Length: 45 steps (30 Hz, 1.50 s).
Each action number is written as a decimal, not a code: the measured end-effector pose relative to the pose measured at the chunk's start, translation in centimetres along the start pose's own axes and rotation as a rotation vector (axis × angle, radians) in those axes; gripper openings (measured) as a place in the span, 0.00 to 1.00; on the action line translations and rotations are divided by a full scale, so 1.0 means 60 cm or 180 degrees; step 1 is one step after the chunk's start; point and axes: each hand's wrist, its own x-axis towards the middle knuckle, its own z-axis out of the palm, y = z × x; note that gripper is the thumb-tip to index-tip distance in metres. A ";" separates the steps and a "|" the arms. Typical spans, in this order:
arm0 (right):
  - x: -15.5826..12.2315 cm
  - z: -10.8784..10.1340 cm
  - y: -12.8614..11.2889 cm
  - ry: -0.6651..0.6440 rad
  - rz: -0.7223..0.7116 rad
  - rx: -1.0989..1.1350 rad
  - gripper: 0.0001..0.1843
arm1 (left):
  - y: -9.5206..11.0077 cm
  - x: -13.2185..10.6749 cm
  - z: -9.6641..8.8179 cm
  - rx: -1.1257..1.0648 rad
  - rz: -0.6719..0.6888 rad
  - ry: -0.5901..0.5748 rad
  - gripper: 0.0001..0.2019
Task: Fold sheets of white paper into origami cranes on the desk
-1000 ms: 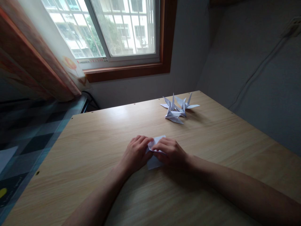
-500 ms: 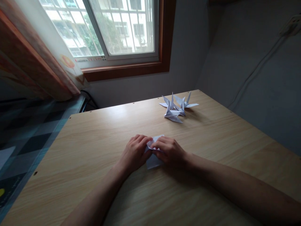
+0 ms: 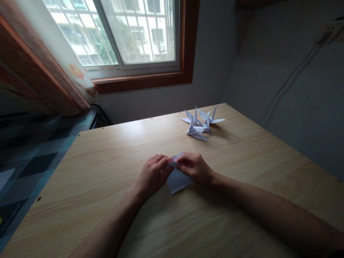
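A small sheet of white paper (image 3: 178, 181), partly folded, lies between my hands at the middle of the wooden table. My left hand (image 3: 155, 172) pinches its left side, thumb below and fingers curled over the top. On the other side, my right hand (image 3: 196, 167) grips the raised fold with thumb and bent fingers. The lower part of the paper shows flat toward me, while the fold itself is partly hidden by the fingers. Beyond the hands stand several folded white paper cranes (image 3: 198, 125), close together with pointed wings and necks.
The light wooden table (image 3: 107, 154) reaches toward a wall and a barred window (image 3: 139, 32). To the left is a lower surface with a checked cloth (image 3: 40, 157), beside a patterned curtain (image 3: 48, 64). A cable (image 3: 290, 79) runs down the right wall from a socket.
My right hand has shifted slightly up, its fingers drawn in more tightly on the fold. More of the paper's lower part shows now. My left hand stays nearly in place.
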 end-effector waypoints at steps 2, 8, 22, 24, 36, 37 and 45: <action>0.003 -0.004 0.003 0.0234 -0.0041 0.0086 0.04 | 0.000 -0.001 0.000 -0.0221 -0.0049 0.0143 0.06; 0.001 -0.015 0.017 -0.0182 -0.0540 -0.0289 0.04 | -0.006 -0.002 0.001 -0.0036 -0.0009 0.0380 0.06; 0.003 -0.035 0.028 -0.0874 -0.0753 -0.0923 0.05 | -0.004 -0.003 0.001 0.0298 0.0136 -0.0098 0.13; 0.003 -0.037 0.029 -0.0881 -0.0758 -0.1111 0.08 | -0.003 -0.003 0.000 0.0374 0.0155 -0.0097 0.12; 0.005 -0.032 0.032 -0.0370 -0.0046 -0.1138 0.06 | -0.001 0.002 0.001 0.0248 -0.0295 0.0212 0.11; 0.006 -0.032 0.031 -0.0335 0.0073 -0.1099 0.07 | -0.002 0.002 0.002 0.0242 -0.0386 0.0232 0.12; 0.007 -0.037 0.033 -0.0492 0.0086 -0.0936 0.10 | -0.004 0.002 0.001 0.0182 -0.0339 0.0141 0.10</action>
